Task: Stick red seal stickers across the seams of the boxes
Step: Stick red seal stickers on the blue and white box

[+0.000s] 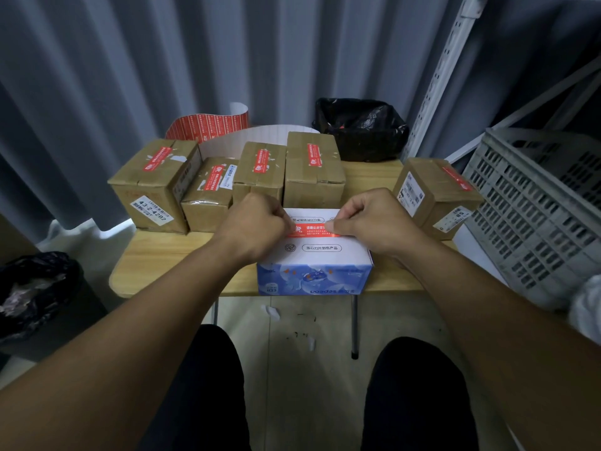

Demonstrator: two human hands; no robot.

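While both hands meet over it, white box [313, 255]: sits at the near edge of the bench [169, 255], blue face toward the person.
Sticker [313, 232]: red, lying crosswise on the white box's top, between the hands.
Left hand [257, 224]: fingers clenched, pinching the sticker's left end.
Right hand [374, 219]: thumb and forefinger pinching its right end.
Brown boxes [260, 170]: four in a row behind, a fifth to the right, each red-sealed on top.
Sheet [208, 125]: red, curled, behind the row.
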